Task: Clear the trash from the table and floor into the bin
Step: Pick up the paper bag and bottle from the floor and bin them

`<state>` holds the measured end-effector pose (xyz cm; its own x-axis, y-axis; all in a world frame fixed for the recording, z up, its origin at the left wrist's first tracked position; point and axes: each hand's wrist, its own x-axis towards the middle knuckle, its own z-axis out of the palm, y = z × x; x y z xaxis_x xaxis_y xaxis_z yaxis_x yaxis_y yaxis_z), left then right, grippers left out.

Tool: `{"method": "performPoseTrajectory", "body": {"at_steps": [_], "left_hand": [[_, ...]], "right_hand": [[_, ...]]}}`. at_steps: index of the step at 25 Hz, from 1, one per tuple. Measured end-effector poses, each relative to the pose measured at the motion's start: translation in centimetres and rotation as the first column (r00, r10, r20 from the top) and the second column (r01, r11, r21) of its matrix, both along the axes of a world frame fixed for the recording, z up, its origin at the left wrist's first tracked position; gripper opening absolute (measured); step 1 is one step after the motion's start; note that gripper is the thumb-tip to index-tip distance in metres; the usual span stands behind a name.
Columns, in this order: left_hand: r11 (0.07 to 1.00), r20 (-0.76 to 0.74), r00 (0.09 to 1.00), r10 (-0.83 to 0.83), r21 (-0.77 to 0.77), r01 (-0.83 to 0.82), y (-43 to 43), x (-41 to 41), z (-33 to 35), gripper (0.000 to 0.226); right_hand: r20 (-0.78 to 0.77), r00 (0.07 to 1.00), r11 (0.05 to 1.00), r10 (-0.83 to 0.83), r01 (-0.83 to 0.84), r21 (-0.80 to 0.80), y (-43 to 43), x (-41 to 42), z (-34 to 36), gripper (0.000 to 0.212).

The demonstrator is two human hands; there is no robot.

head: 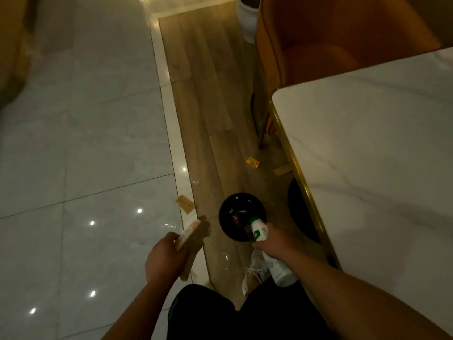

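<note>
A round black bin (241,212) stands on the wooden floor strip beside the table, with some trash inside. My right hand (273,242) grips a white plastic bottle (259,230) with a green cap, its neck pointing over the bin's rim. My left hand (163,256) holds a flat brown cardboard packet (193,241) just left of the bin. Loose trash lies on the floor: a tan paper piece (185,203), a yellow wrapper (253,163), a tan scrap (282,170) under the table edge, and clear plastic bits (195,179).
A white marble table (367,155) with a gold rim fills the right side. An orange chair (318,45) stands behind it. Glossy grey tiles (73,143) cover the left. More clear plastic (225,260) lies near my white shoe (255,268).
</note>
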<state>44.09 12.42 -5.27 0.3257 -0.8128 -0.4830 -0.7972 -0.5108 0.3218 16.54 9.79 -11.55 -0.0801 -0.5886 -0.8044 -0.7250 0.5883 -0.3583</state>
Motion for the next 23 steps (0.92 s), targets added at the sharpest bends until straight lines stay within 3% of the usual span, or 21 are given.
{"method": "performPoseTrajectory", "body": {"at_steps": [4, 11, 17, 23], "left_hand": [[1.0, -0.017, 1.0, 0.022, 0.01, -0.022, -3.1, -2.1, -0.9, 0.023], [0.994, -0.053, 0.996, -0.075, 0.078, 0.079, -7.7, -3.1, -5.5, 0.029], [0.984, -0.178, 0.98, -0.086, 0.141, 0.112, -11.5, -4.5, -16.8, 0.038], [0.975, -0.257, 0.966, 0.009, 0.217, 0.048, -13.1, -6.4, -28.8, 0.042]], "right_hand": [[-0.001, 0.999, 0.999, 0.035, -0.035, 0.03, -3.4, -0.4, -1.6, 0.088], [-0.051, 0.995, 0.995, -0.089, 0.092, 0.05, -4.2, 0.6, -5.1, 0.088], [-0.074, 0.964, 0.958, -0.257, 0.264, 0.114, -4.8, 2.0, -13.9, 0.066], [-0.078, 0.924, 0.915, -0.375, 0.382, 0.128, -6.8, 2.1, -24.8, 0.068]]}}
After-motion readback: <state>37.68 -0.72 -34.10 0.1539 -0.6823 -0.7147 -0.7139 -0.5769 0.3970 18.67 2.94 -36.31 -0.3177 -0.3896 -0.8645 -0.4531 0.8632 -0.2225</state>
